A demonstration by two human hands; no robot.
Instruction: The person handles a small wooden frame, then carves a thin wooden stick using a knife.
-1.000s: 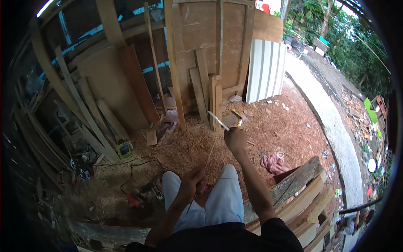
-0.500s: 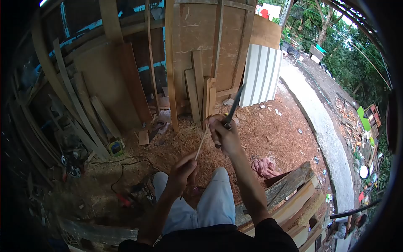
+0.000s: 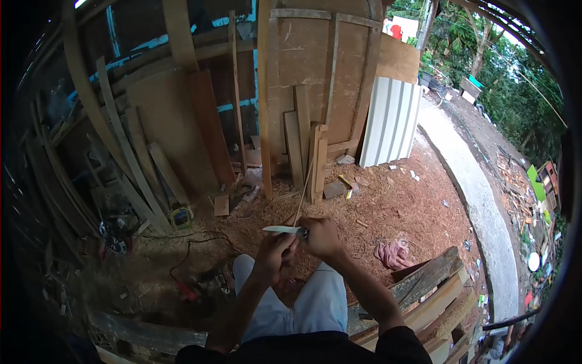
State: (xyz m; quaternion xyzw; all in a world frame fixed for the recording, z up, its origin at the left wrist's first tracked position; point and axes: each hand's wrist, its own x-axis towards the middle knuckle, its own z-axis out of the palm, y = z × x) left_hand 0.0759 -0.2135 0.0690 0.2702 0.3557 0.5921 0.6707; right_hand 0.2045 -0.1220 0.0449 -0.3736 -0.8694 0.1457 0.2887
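My right hand (image 3: 322,239) is closed around the handle of a knife (image 3: 280,229). Its blade points left and lies just above my left hand (image 3: 276,253). That hand grips a thin wooden stick (image 3: 304,193), which sticks out upward and away from me. The blade crosses the stick close to my left fingers; whether it cuts in cannot be made out. Both hands are close together above my knees, and the lower end of the stick is hidden by my fingers.
Wood shavings (image 3: 388,206) cover the ground. Boards (image 3: 296,142) lean on the wooden wall ahead, beside a white corrugated sheet (image 3: 391,121). A pink cloth (image 3: 393,255) lies to the right near stacked planks (image 3: 424,282). A power tool with a cord (image 3: 115,236) sits at left.
The knife has swung from pointing up to lying flat, pointing left across the stick. My right hand has come down beside my left. The view has shifted slightly.
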